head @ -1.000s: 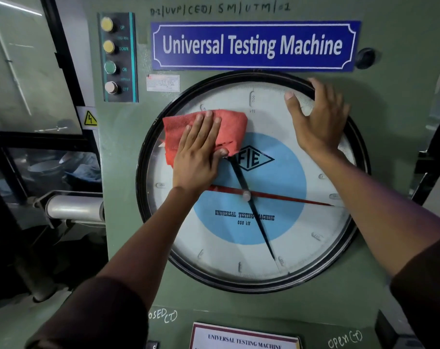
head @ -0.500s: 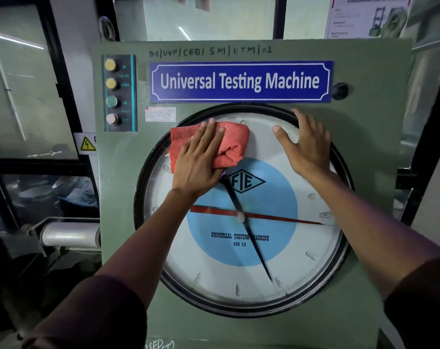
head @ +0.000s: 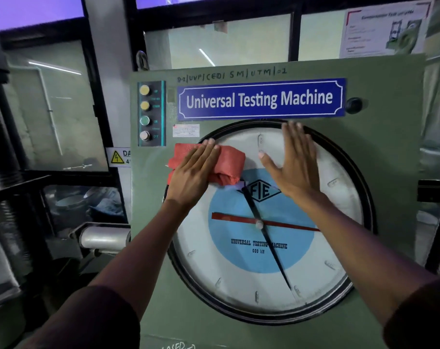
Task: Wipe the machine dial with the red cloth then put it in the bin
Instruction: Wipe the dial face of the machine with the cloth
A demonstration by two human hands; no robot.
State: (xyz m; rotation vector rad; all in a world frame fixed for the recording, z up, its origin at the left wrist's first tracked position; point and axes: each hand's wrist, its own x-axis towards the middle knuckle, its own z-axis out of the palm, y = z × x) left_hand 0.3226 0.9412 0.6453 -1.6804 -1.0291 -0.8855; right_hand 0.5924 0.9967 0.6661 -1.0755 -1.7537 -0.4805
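Note:
The big round machine dial (head: 239,278) has a black rim, a white face, a blue centre disc, one black needle and one red needle. My left hand (head: 192,172) lies flat on the bunched red cloth (head: 230,163), pressing it against the dial's upper left edge, partly over the rim. My right hand (head: 293,163) rests flat with fingers spread on the upper middle of the dial glass, holding nothing. No bin is in view.
The dial sits in a green cabinet (head: 385,152) under a blue "Universal Testing Machine" sign (head: 261,99). A panel of push buttons (head: 145,113) stands left of the sign. A metal roller (head: 104,236) and dark machine parts lie to the left; windows are behind.
My head has tilted up, so the dial sits lower in view. The left hand has slid the cloth up and left to the rim. The right hand has shifted left on the glass.

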